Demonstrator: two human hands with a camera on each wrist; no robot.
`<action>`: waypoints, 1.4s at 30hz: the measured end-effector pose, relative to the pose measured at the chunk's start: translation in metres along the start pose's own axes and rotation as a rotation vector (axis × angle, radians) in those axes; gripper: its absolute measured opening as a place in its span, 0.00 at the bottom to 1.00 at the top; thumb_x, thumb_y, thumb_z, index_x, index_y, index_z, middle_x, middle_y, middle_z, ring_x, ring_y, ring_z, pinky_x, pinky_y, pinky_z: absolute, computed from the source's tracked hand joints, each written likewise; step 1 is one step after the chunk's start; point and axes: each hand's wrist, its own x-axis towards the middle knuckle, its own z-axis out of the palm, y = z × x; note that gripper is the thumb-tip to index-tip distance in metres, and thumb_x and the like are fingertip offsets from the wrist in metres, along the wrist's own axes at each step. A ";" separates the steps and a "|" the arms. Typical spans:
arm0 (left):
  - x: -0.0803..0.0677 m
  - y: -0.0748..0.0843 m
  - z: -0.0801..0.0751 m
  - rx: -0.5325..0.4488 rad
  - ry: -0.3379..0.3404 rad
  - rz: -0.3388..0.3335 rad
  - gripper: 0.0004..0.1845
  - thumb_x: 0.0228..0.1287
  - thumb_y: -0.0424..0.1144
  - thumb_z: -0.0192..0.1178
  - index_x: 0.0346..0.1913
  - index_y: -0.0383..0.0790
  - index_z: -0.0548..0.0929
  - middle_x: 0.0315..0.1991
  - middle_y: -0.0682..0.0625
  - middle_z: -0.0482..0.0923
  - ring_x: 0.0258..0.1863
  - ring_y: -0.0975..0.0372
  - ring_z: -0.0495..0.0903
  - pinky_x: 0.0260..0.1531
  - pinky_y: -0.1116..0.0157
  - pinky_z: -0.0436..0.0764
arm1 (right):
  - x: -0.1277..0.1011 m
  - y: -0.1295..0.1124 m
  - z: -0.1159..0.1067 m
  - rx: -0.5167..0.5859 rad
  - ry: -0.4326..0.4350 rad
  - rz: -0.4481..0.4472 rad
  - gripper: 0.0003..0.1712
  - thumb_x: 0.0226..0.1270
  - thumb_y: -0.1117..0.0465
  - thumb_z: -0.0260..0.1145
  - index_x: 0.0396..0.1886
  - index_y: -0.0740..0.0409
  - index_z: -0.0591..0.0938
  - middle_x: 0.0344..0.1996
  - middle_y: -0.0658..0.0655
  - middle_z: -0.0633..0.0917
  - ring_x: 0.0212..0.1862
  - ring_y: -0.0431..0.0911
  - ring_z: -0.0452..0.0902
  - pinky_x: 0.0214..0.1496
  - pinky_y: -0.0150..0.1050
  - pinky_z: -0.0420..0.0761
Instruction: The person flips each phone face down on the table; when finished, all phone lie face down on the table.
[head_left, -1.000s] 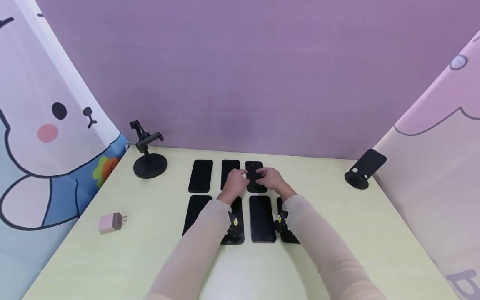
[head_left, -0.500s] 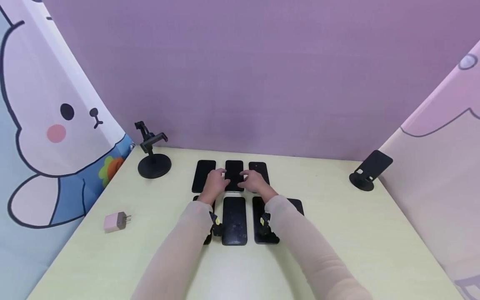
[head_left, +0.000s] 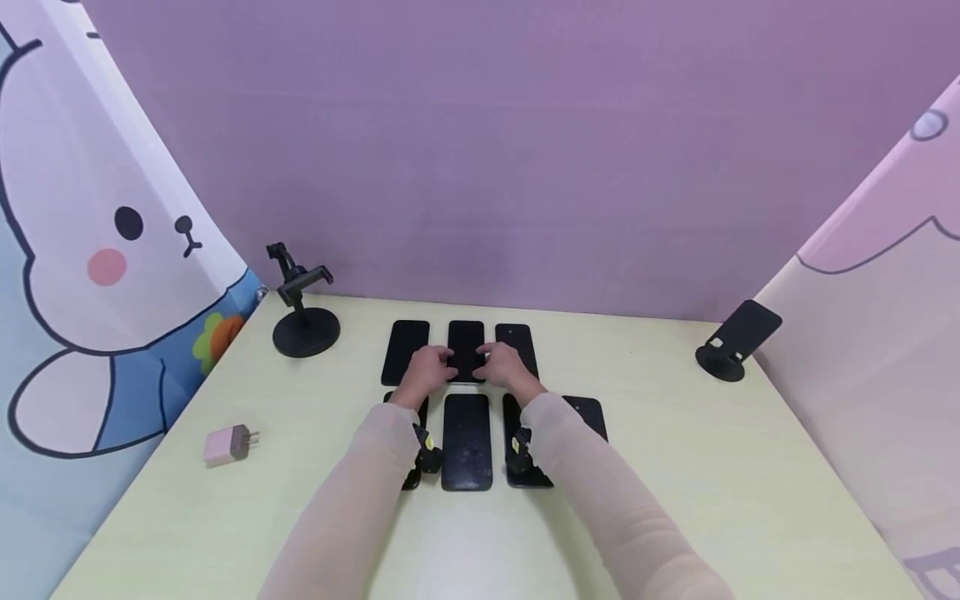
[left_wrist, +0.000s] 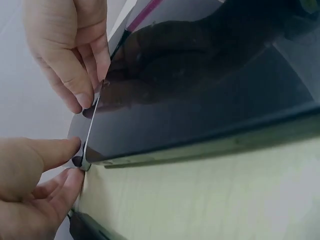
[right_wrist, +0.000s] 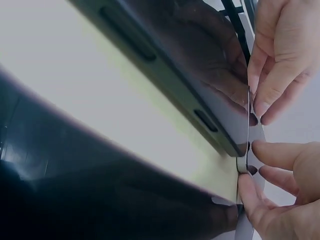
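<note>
1. The thing in hand is the middle phone (head_left: 467, 350) in the back row. It lies flat on the tabletop (head_left: 675, 467), btw the left back phone (head_left: 406, 350) and the right back phone (head_left: 517, 343).
2. The left hand (head_left: 425, 372) is at its left side & the right hand (head_left: 504, 364) is at its right side. Both grips pinch the near corners of the phone with thumb and fingertips.
3. In the left wrist view the fingertips (left_wrist: 75, 97) press the thin edge of the phone, right at the corner. Best to keep the pinch on the edge, not on the glass, so no smudges.
4. I think the step is to set this phone straight in its row. Push soft w/ both hands, same push each side, so it doesn't turn.
5. Keep the gaps even. It should sit near its neighbours but not touch them.
6. Watch the sleeves. The arms hang over the front row, and the front middle phone (head_left: 467, 440) lies just under them. A low wrist could bump it crooked.
7. Lift the hands straight up when done, so nothing slides.
8. The pink plug (head_left: 227, 444), the clamp stand (head_left: 303, 304) & the flat stand (head_left: 735, 337) are well away, so no worry there.
</note>
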 end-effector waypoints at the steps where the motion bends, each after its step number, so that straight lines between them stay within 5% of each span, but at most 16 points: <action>1: 0.001 -0.001 0.000 0.007 -0.005 0.005 0.20 0.61 0.33 0.66 0.56 0.31 0.81 0.40 0.43 0.80 0.41 0.53 0.78 0.44 0.56 0.77 | 0.000 0.000 0.001 -0.009 0.004 -0.001 0.27 0.59 0.63 0.72 0.60 0.62 0.80 0.41 0.61 0.84 0.39 0.48 0.79 0.44 0.40 0.78; 6: 0.004 -0.003 0.000 0.001 -0.019 0.020 0.20 0.61 0.33 0.66 0.57 0.32 0.81 0.32 0.48 0.76 0.33 0.56 0.75 0.40 0.58 0.76 | 0.001 -0.002 0.002 -0.023 0.038 0.005 0.27 0.57 0.64 0.72 0.58 0.63 0.81 0.47 0.62 0.84 0.44 0.52 0.79 0.49 0.42 0.77; 13: 0.004 -0.004 0.000 -0.024 -0.016 0.004 0.20 0.61 0.32 0.66 0.56 0.31 0.81 0.35 0.47 0.78 0.37 0.55 0.76 0.42 0.58 0.77 | -0.002 -0.010 0.003 0.026 0.083 0.037 0.24 0.56 0.67 0.71 0.55 0.66 0.82 0.54 0.63 0.81 0.54 0.55 0.76 0.53 0.43 0.76; 22: 0.002 -0.003 -0.002 -0.044 -0.010 -0.009 0.20 0.62 0.32 0.65 0.57 0.31 0.80 0.41 0.44 0.81 0.43 0.53 0.78 0.46 0.57 0.77 | -0.004 -0.009 0.003 0.239 0.141 0.120 0.24 0.56 0.71 0.71 0.55 0.65 0.82 0.51 0.64 0.82 0.52 0.54 0.77 0.49 0.43 0.79; 30: 0.000 -0.005 0.000 -0.101 -0.029 -0.043 0.21 0.64 0.33 0.64 0.59 0.32 0.80 0.40 0.44 0.80 0.40 0.55 0.77 0.42 0.58 0.77 | -0.003 -0.001 0.002 0.404 0.099 0.104 0.25 0.57 0.75 0.68 0.57 0.66 0.80 0.54 0.66 0.79 0.55 0.54 0.74 0.49 0.42 0.79; 36: 0.001 -0.004 0.001 -0.075 -0.028 -0.008 0.20 0.66 0.34 0.63 0.58 0.29 0.79 0.43 0.41 0.81 0.42 0.53 0.79 0.42 0.58 0.78 | -0.002 0.001 -0.003 0.570 0.042 0.087 0.26 0.59 0.77 0.66 0.60 0.68 0.78 0.55 0.68 0.76 0.50 0.55 0.78 0.45 0.40 0.80; 42: 0.002 -0.003 0.003 -0.054 -0.011 0.032 0.19 0.67 0.36 0.62 0.57 0.28 0.80 0.45 0.39 0.83 0.44 0.51 0.81 0.45 0.56 0.78 | -0.001 0.002 -0.009 0.641 -0.009 0.087 0.27 0.61 0.75 0.66 0.62 0.65 0.77 0.57 0.68 0.75 0.56 0.56 0.75 0.50 0.41 0.80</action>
